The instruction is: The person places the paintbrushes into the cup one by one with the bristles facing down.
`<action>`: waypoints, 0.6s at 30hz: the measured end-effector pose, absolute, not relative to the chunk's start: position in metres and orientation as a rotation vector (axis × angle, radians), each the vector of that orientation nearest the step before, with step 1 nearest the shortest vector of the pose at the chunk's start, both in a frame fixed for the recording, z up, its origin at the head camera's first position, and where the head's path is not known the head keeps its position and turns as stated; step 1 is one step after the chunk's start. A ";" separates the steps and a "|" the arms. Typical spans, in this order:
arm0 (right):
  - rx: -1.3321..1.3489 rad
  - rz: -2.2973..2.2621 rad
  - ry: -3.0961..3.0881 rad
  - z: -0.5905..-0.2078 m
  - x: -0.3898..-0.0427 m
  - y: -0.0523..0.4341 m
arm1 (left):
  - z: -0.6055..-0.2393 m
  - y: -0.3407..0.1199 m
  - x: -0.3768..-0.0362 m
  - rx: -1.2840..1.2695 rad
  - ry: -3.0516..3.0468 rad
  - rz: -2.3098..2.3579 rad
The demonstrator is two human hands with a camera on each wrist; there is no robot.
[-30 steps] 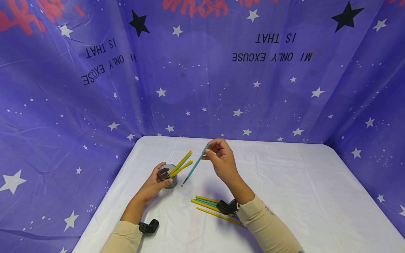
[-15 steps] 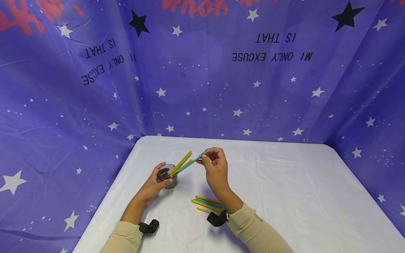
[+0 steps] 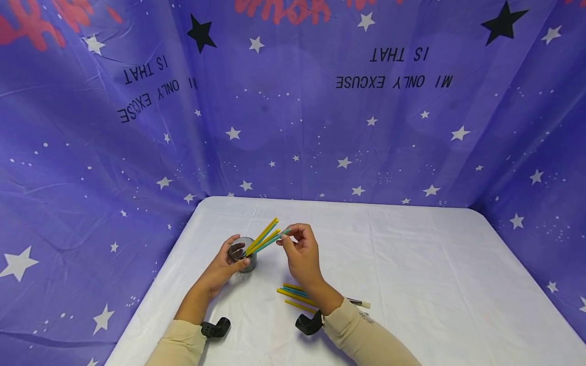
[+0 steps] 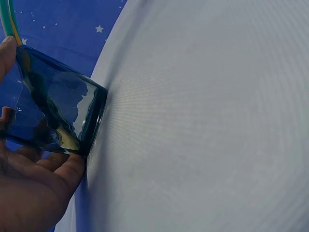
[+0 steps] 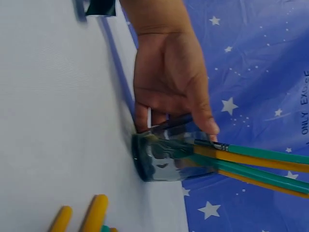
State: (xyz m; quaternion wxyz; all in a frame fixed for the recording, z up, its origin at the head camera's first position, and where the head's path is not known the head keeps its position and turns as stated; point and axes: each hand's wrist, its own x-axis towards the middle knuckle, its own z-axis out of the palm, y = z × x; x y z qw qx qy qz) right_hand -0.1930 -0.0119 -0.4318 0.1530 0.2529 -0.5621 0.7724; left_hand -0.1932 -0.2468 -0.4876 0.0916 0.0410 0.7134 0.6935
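Note:
My left hand (image 3: 215,274) grips a dark tinted drinking glass (image 3: 250,264) near the table's left side. The left wrist view has the glass (image 4: 58,101) with its base at the white tabletop, fingers on one side and thumb by the rim. Several paintbrushes (image 3: 262,237) with yellow and teal handles lean in it, handle ends up and to the right. With thumb and fingertips my right hand (image 3: 303,256) pinches the upper end of a teal-handled paintbrush (image 3: 270,243), whose lower end is inside the glass. The bristles inside are hard to make out.
Below the right forearm, a bundle of yellow and teal paintbrushes (image 3: 295,295) lies on the white-covered table (image 3: 435,284), partly hidden. One pale bristle tip (image 3: 365,305) sticks out right of the forearm. A purple starry curtain (image 3: 297,127) stands behind and at both sides.
My right hand has moved left and down, bringing the teal paintbrush from beside the glass into it. My left hand and the glass have stayed in place.

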 end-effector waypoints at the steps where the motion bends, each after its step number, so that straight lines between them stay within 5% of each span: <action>1: 0.719 2.215 -1.629 -0.433 -0.193 -0.013 | -0.487 -0.247 -0.193 0.124 2.120 2.060; 18: 0.607 2.074 -2.187 -0.451 -0.202 -0.018 | -0.486 -0.246 -0.192 0.132 2.119 2.075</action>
